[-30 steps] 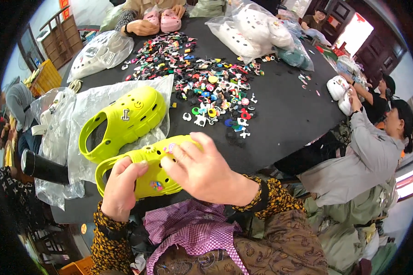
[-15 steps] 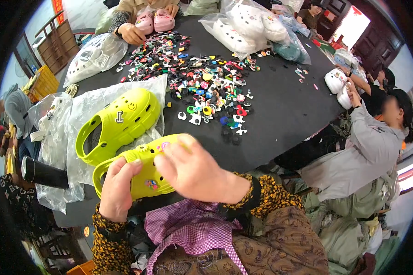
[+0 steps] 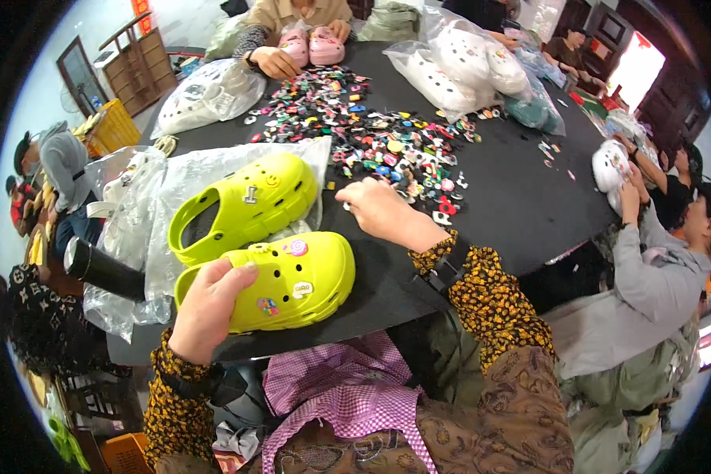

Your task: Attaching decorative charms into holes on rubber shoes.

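My left hand (image 3: 208,304) is closed on the strap side of a lime-green foam clog (image 3: 324,272), thumb on top. The clog carries a pink swirl charm (image 3: 296,247), a small flower charm (image 3: 259,248), a white charm (image 3: 302,290) and a multicoloured charm (image 3: 268,306). Just behind lies the matching green clog (image 3: 288,186), with a grey letter-shaped charm and a yellow smiley. At the near edge of a heap of loose shoe charms (image 3: 387,146), my right hand (image 3: 383,212) has its fingers bent down together. A white bit shows under its fingertips; what they pinch is hidden.
The black table (image 3: 521,189) bears white clogs in clear bags (image 3: 450,71), another bagged pair (image 3: 205,99), a clear plastic sheet (image 3: 186,170) and a black cylinder (image 3: 107,268). Across, a person's hands hold pink clogs (image 3: 326,47). At right, people handle white clogs (image 3: 611,164).
My right hand has left the top of the held clog and moved right to the charm heap. A white charm now shows on that clog. The view has shifted, and my left hand keeps its grip.
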Action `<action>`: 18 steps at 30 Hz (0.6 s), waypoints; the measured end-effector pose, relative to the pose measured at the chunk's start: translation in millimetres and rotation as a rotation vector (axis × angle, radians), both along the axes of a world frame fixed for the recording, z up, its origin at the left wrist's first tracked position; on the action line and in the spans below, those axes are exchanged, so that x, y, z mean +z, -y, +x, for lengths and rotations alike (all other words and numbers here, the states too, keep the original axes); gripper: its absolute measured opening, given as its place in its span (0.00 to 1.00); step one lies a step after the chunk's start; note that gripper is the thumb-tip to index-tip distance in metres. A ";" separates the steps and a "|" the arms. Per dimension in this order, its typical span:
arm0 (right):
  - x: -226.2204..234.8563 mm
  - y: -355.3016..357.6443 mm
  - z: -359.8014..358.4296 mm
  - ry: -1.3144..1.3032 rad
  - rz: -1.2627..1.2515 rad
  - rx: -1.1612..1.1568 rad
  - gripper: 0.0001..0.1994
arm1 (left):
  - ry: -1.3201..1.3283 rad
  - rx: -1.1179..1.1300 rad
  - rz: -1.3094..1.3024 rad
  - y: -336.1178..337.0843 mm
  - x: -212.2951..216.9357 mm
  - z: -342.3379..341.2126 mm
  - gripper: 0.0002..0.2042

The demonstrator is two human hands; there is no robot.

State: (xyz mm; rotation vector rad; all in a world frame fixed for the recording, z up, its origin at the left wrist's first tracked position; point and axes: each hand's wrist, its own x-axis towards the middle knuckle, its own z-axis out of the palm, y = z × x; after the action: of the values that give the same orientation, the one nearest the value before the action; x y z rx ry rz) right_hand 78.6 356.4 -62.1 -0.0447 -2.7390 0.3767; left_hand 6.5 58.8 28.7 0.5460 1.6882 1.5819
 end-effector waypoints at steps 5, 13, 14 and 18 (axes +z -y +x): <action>-10.3 1.6 -0.2 0.021 0.187 0.026 0.12 | -0.393 -0.061 -0.305 19.9 19.4 -11.5 0.16; 5.7 5.8 4.1 -0.060 -0.049 0.026 0.09 | -1.373 0.137 -0.212 28.7 37.3 -44.1 0.10; 9.9 7.1 5.0 -0.093 -0.132 0.022 0.09 | -1.332 0.143 -0.245 24.3 35.1 -52.5 0.10; 30.1 16.6 8.7 -0.166 -0.423 0.032 0.08 | -1.297 0.102 -0.131 -0.9 25.7 -88.3 0.13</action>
State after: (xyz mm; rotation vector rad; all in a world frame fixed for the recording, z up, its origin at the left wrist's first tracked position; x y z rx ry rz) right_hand 87.3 339.8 -31.9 -0.0772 -2.4551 0.9184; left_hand -81.7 59.8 54.3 1.6595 2.7064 1.1533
